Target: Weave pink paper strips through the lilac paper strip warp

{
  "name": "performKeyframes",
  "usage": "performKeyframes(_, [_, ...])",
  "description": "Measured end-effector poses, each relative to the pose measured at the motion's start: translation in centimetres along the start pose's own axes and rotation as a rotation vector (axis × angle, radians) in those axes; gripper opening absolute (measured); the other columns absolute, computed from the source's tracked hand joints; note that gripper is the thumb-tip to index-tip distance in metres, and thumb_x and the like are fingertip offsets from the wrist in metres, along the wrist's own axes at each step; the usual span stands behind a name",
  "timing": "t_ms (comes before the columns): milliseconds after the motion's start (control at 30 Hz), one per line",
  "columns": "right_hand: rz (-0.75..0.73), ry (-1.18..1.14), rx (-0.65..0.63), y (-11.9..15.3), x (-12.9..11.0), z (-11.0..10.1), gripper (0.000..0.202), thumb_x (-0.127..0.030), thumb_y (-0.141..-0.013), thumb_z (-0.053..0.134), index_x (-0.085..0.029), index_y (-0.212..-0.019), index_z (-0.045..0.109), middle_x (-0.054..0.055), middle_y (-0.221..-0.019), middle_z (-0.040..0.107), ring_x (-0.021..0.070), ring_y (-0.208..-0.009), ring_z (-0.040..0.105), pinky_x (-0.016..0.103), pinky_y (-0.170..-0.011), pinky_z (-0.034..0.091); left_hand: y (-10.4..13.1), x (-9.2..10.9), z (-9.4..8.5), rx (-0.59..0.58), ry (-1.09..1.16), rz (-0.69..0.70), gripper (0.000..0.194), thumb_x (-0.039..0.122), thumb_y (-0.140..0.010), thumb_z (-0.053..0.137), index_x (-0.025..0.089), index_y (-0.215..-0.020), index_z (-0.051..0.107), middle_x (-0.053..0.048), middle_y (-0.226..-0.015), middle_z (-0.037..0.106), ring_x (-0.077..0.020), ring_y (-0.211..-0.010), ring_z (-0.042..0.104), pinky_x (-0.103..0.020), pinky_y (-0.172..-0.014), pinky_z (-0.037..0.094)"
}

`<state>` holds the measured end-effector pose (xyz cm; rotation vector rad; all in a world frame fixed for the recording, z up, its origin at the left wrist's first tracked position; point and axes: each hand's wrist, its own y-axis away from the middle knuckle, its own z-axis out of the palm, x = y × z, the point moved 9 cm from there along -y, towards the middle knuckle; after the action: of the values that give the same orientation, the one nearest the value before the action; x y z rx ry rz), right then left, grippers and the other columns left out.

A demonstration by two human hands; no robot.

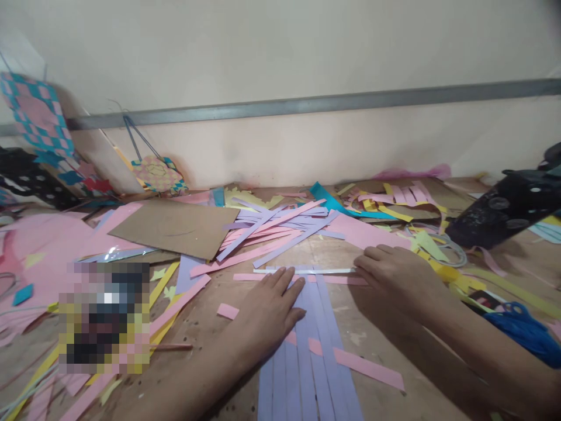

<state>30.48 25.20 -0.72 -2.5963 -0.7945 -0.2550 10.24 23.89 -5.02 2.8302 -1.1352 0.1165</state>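
Note:
Several long purple paper strips point(307, 362) lie side by side, running toward me. Pink paper strips cross them: one point(370, 368) passes through lower down, and another point(245, 277) spans their far ends. Along that far end stretches a thin white strip point(324, 271), perhaps tape. My left hand point(276, 304) rests flat on the purple strips, fingers extended, fingertips touching the white strip. At the white strip's right end, the curled fingers of my right hand point(394, 280) grip it. Its very tip is hidden by those fingers.
Loose purple and pink strips point(280, 228) are heaped behind my hands, beside a cardboard piece point(170, 228). A black dotted container point(504, 204) and blue cord point(526, 333) are on the right. A woven paper hanging point(158, 172) leans at the wall. A blurred patch covers something at left.

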Motion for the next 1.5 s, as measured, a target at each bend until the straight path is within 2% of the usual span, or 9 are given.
performKeyframes(167, [-0.001, 0.003, -0.012, 0.1, 0.0, 0.2, 0.020, -0.019, -0.096, 0.061, -0.020, -0.076, 0.066, 0.005, -0.074, 0.062, 0.0248, -0.072, 0.058, 0.035, -0.066, 0.027, 0.0, 0.0, 0.0, 0.022, -0.003, 0.012, 0.056, 0.040, -0.107, 0.056, 0.017, -0.157, 0.047, -0.017, -0.168, 0.039, -0.0319, -0.154, 0.039, -0.046, -0.125, 0.035])
performKeyframes(500, [0.002, 0.006, -0.007, 0.0, -0.2, 0.0, 0.021, -0.018, -0.094, 0.061, -0.021, -0.074, 0.063, 0.005, -0.073, 0.061, 0.0256, -0.072, 0.058, 0.036, -0.066, 0.027, 0.0, -0.1, 0.2, -0.015, -0.004, -0.012, 0.060, 0.044, -0.108, 0.055, 0.018, -0.161, 0.043, -0.014, -0.170, 0.035, -0.0306, -0.157, 0.035, -0.046, -0.127, 0.031])
performKeyframes(733, [0.012, 0.011, -0.018, 0.0, -0.1, 0.2, 0.023, -0.020, -0.098, 0.059, -0.021, -0.076, 0.065, 0.005, -0.074, 0.062, 0.0253, -0.073, 0.059, 0.036, -0.067, 0.027, 0.0, 0.0, -0.5, -0.023, 0.009, -0.029, 0.061, 0.043, -0.107, 0.056, 0.019, -0.161, 0.042, -0.013, -0.172, 0.029, -0.0304, -0.156, 0.036, -0.045, -0.127, 0.032])
performKeyframes(867, [0.031, 0.001, -0.030, -0.1, -0.2, 0.0, 0.025, -0.018, -0.098, 0.057, -0.021, -0.075, 0.064, 0.005, -0.074, 0.062, 0.0248, -0.073, 0.059, 0.036, -0.067, 0.027, -0.1, 0.1, -0.7, -0.042, 0.032, -0.030, 0.064, 0.045, -0.107, 0.056, 0.017, -0.162, 0.041, -0.014, -0.173, 0.027, -0.0311, -0.158, 0.032, -0.047, -0.127, 0.030])
performKeyframes(1067, [0.017, 0.007, -0.007, -0.3, -0.5, -0.4, 0.022, -0.015, -0.094, 0.060, -0.020, -0.073, 0.065, 0.005, -0.073, 0.064, 0.0230, -0.070, 0.057, 0.035, -0.067, 0.027, -0.9, 1.0, -0.5, -0.010, 0.081, 0.054, 0.068, 0.054, -0.109, 0.048, 0.017, -0.165, 0.035, -0.013, -0.173, 0.026, -0.0293, -0.160, 0.026, -0.048, -0.130, 0.025])
performKeyframes(1233, [0.026, 0.012, 0.021, -0.4, -0.5, -0.8, 0.022, -0.014, -0.092, 0.061, -0.020, -0.072, 0.066, 0.006, -0.072, 0.064, 0.0228, -0.070, 0.057, 0.035, -0.067, 0.027, -1.8, 2.3, 0.0, -0.032, 0.121, 0.132, 0.072, 0.057, -0.108, 0.047, 0.018, -0.166, 0.032, -0.009, -0.174, 0.024, -0.0269, -0.161, 0.022, -0.046, -0.131, 0.020])
performKeyframes(1400, [0.024, 0.004, 0.039, -0.4, -0.5, -0.7, 0.023, -0.017, -0.093, 0.060, -0.020, -0.071, 0.065, 0.006, -0.070, 0.063, 0.0227, -0.070, 0.056, 0.035, -0.066, 0.026, -2.2, 2.7, -0.2, -0.043, 0.115, 0.126, 0.074, 0.059, -0.107, 0.048, 0.016, -0.165, 0.034, -0.010, -0.173, 0.029, -0.0286, -0.160, 0.028, -0.045, -0.130, 0.022])
performKeyframes(1500, [0.026, 0.001, 0.037, -0.4, -0.5, -0.6, 0.023, -0.015, -0.092, 0.058, -0.021, -0.070, 0.064, 0.006, -0.070, 0.062, 0.0224, -0.068, 0.055, 0.036, -0.066, 0.026, -2.4, 2.9, -0.8, -0.020, 0.099, 0.128, 0.070, 0.059, -0.108, 0.047, 0.017, -0.163, 0.037, -0.011, -0.170, 0.037, -0.0297, -0.156, 0.035, -0.046, -0.128, 0.025])
